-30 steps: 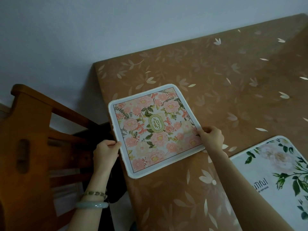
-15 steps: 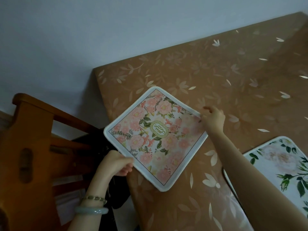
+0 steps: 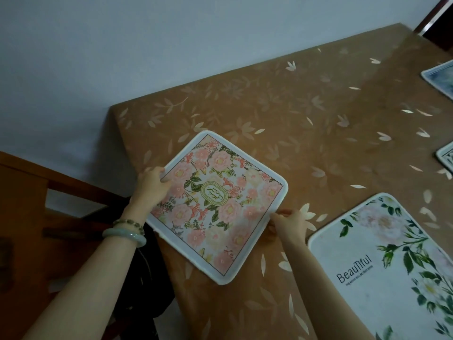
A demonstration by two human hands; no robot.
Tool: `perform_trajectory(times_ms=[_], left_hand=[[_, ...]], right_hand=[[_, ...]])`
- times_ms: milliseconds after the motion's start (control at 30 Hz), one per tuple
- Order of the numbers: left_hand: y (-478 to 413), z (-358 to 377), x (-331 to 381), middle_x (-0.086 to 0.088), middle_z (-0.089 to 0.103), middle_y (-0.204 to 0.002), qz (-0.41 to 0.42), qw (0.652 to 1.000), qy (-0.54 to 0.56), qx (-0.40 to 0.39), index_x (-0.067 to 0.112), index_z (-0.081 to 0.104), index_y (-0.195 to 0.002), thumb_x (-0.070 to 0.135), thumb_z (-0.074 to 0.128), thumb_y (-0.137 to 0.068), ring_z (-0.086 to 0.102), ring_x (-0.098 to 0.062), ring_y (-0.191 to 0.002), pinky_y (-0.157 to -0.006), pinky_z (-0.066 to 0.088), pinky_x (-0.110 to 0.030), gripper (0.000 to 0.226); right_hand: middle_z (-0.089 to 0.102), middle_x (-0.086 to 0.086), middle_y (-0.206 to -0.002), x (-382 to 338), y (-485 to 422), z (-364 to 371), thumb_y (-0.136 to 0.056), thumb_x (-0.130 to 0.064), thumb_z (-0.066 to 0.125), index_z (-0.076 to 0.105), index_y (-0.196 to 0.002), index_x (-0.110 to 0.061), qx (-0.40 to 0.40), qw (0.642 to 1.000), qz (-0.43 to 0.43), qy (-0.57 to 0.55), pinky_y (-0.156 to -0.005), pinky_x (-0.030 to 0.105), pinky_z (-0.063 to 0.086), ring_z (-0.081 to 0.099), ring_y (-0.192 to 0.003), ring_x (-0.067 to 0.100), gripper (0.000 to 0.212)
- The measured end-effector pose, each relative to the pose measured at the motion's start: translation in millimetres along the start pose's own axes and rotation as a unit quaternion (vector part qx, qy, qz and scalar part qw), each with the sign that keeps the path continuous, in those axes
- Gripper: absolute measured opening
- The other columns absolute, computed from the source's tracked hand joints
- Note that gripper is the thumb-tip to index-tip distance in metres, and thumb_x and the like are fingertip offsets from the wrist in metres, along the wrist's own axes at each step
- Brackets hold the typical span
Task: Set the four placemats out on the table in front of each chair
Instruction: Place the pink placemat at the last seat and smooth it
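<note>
Four placemats point(image 3: 392, 266) are on the surface point(image 3: 318, 114); the pink placemat point(image 3: 218, 207), at 9 o'clock, lies skewed before the chair point(image 3: 29, 192). Left hand point(image 3: 153, 185) and right hand point(image 3: 289, 223) grip its edges, fingers clamped; squaring probably remains.

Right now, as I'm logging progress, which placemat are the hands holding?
The pink floral placemat: left hand and right hand grip its edges. The white Beautiful placemat and two right-edge placemats lie untouched.

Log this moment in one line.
pink mat on table, skewed | left hand grips its left edge | right hand pinches its right edge
</note>
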State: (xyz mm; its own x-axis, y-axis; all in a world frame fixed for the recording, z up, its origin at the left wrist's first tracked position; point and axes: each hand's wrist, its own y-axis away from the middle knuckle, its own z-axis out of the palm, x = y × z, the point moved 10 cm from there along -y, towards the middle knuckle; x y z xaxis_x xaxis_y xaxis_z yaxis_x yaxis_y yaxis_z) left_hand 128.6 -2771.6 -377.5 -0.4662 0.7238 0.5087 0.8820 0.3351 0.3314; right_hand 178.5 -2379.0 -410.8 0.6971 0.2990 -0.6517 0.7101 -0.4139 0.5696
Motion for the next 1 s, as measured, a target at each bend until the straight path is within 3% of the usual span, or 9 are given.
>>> perform_trajectory(times_ms=[100, 200, 300, 400, 533, 667, 800, 900, 1000], left_hand=[[0, -5, 0, -0.018, 0.053, -0.124, -0.005, 1.000, -0.001, 0.022, 0.007, 0.052, -0.130, 0.017, 0.055, -0.089, 0.050, -0.038, -0.115, -0.098, 0.044, -0.051, 0.043], [1, -9, -1, -0.020, 0.061, -0.115, -0.010, 0.999, 0.015, 0.042, 0.004, 0.060, -0.120, 0.016, 0.058, -0.087, 0.054, -0.040, -0.109, -0.094, 0.047, -0.050, 0.035], [8, -13, -9, -0.019, 0.065, -0.110, -0.038, 0.997, 0.030, 0.057, 0.000, 0.061, -0.118, 0.019, 0.061, -0.088, 0.058, -0.038, -0.104, -0.088, 0.050, -0.043, 0.036], [21, -17, -21, -0.012, 0.068, -0.098, -0.053, 0.994, 0.052, 0.074, 0.007, 0.067, -0.103, 0.020, 0.062, -0.085, 0.059, -0.028, -0.085, -0.072, 0.047, -0.033, 0.022], [41, -12, -42, -0.007, 0.068, -0.085, -0.080, 0.994, 0.071, 0.035, 0.016, 0.062, -0.075, 0.024, 0.070, -0.081, 0.060, -0.024, -0.076, -0.068, 0.046, -0.031, 0.012], [71, 8, -63, -0.008, 0.072, -0.072, -0.145, 0.979, 0.142, -0.032, 0.008, 0.069, -0.069, 0.015, 0.077, -0.078, 0.071, -0.022, -0.065, -0.070, 0.061, -0.040, 0.013], [100, 20, -72, -0.002, 0.070, -0.053, -0.167, 0.974, 0.150, -0.039, 0.007, 0.070, -0.063, 0.016, 0.080, -0.075, 0.070, -0.014, -0.053, -0.064, 0.062, -0.035, 0.018], [113, 27, -75, -0.001, 0.069, -0.053, -0.166, 0.975, 0.144, -0.038, 0.006, 0.070, -0.063, 0.017, 0.078, -0.078, 0.068, -0.010, -0.049, -0.054, 0.059, -0.026, 0.020], [118, 32, -76, -0.003, 0.070, -0.057, -0.161, 0.977, 0.134, -0.037, 0.007, 0.069, -0.066, 0.019, 0.072, -0.084, 0.068, -0.010, -0.050, -0.050, 0.055, -0.020, 0.022]], right_hand=[[0.069, 0.017, -0.071, 0, 7, 12, -0.076, -0.004, 0.061, 0.066, -0.072, 0.000, -0.039, 0.998, -0.008, 0.042, -0.072, 0.051, 0.059, 0.071, -0.074, 0.036, 0.008], [0.068, 0.019, -0.065, 0, 10, 17, -0.077, -0.002, 0.061, 0.062, -0.059, -0.001, -0.072, 0.994, -0.004, 0.080, -0.071, 0.052, 0.059, 0.071, -0.072, 0.038, 0.018], [0.064, 0.014, -0.077, -5, 8, 16, -0.076, -0.001, 0.062, 0.059, -0.079, -0.001, -0.087, 0.994, -0.007, 0.069, -0.076, 0.054, 0.058, 0.067, -0.077, 0.033, 0.004], [0.059, 0.007, -0.097, -20, 4, 14, -0.076, -0.004, 0.061, 0.046, -0.109, -0.013, -0.081, 0.995, -0.029, 0.041, -0.076, 0.053, 0.058, 0.065, -0.088, 0.030, 0.036], [0.059, -0.004, -0.095, -55, 2, 12, -0.080, 0.001, 0.055, 0.047, -0.130, -0.020, -0.068, 0.993, -0.099, -0.006, -0.064, 0.039, 0.060, 0.064, -0.080, 0.019, 0.055], [0.067, -0.001, -0.103, -94, -2, 12, -0.085, -0.014, 0.057, 0.057, -0.127, -0.022, -0.027, 0.985, -0.169, -0.006, -0.054, 0.023, 0.050, 0.065, -0.083, 0.016, 0.043], [0.065, -0.001, -0.101, -117, -9, 26, -0.082, -0.014, 0.059, 0.063, -0.121, -0.019, -0.025, 0.981, -0.190, 0.006, -0.053, 0.023, 0.048, 0.059, -0.074, 0.006, 0.039], [0.064, 0.001, -0.103, -119, -17, 37, -0.082, -0.010, 0.057, 0.064, -0.121, -0.017, -0.033, 0.981, -0.188, 0.019, -0.058, 0.027, 0.052, 0.061, -0.077, 0.015, 0.040], [0.064, 0.000, -0.098, -114, -25, 41, -0.088, -0.008, 0.054, 0.063, -0.122, -0.016, -0.023, 0.982, -0.183, 0.035, -0.050, 0.018, 0.045, 0.058, -0.067, 0.005, 0.037]])
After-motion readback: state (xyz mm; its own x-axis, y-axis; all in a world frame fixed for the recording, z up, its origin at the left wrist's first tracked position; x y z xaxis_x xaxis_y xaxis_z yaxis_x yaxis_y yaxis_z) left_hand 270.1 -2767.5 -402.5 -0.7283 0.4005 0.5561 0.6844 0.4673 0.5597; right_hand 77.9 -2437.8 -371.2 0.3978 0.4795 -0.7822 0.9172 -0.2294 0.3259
